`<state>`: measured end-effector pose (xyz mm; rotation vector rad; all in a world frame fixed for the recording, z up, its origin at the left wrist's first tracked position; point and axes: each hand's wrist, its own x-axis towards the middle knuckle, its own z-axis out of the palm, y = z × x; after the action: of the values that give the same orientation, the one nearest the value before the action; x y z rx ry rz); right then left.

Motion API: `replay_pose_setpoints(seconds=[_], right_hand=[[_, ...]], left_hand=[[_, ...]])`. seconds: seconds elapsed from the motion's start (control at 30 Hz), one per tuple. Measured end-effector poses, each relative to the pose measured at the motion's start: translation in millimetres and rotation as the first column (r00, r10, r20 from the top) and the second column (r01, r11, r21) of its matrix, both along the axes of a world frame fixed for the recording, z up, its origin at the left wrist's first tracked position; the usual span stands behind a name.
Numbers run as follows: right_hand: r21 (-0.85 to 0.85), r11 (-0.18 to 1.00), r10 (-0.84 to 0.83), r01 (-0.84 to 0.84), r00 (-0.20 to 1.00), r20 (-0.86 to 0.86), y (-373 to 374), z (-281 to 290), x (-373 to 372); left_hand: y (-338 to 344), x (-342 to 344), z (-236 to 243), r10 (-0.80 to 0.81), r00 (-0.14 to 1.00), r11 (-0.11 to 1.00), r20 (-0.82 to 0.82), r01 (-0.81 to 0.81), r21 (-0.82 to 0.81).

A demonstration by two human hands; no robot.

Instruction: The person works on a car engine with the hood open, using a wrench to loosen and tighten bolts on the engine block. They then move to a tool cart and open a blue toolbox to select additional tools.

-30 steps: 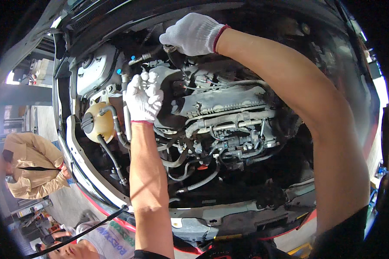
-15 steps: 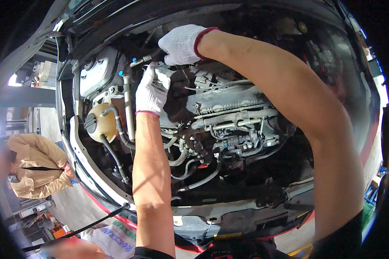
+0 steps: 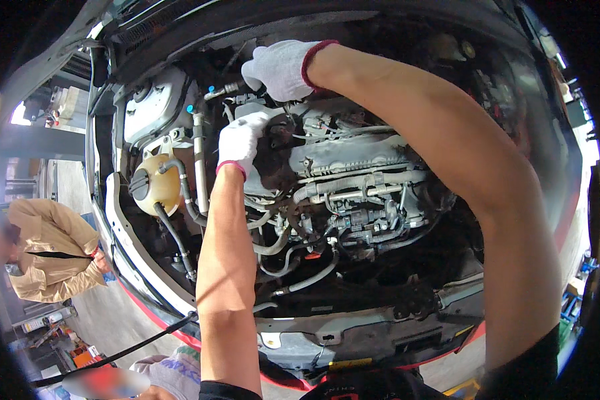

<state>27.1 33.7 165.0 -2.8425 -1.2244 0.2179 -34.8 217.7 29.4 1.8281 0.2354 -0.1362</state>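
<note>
Both my hands, in white knit gloves with red cuffs, reach into a car's engine bay. My left hand (image 3: pixel 241 139) is at the dark parts left of the engine cover (image 3: pixel 347 157), its fingers bent and closed on something I cannot make out. My right hand (image 3: pixel 280 70) is higher, at the rear of the bay near a metal pipe fitting (image 3: pixel 230 89); its fingers curl down, and what they hold is hidden. A silver pipe with a blue cap (image 3: pixel 199 150) stands left of my left hand, near a yellowish coolant reservoir (image 3: pixel 155 187).
A black prop rod (image 3: pixel 123 359) crosses the lower left. A person in a tan jacket (image 3: pixel 53 247) stands beside the car at left, another (image 3: pixel 167 373) at the bottom left. The front crossmember (image 3: pixel 353 327) runs below the engine; the raised hood's edge (image 3: pixel 67 50) is upper left.
My left hand has moved up and right from the blue-capped pipe toward my right hand. My right hand has shifted slightly left and down, with its wrist turned.
</note>
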Motion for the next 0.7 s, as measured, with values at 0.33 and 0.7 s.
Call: replay_pose_setpoints(seconds=[0.33, 0.7], right_hand=[[0.031, 0.998, -0.051, 0.049, 0.997, 0.061, 5.6, -3.7, -2.3], [-0.024, 0.983, -0.181, 0.182, 0.983, 0.033, 7.8, 0.9, -9.7]], left_hand=[[-35.4, 18.9, -19.0, -0.335, 0.920, 0.469, -0.201, 0.348, 0.812], [-54.3, 5.7, -19.8, -0.337, 0.942, 0.356, -0.005, 0.133, 0.925]])
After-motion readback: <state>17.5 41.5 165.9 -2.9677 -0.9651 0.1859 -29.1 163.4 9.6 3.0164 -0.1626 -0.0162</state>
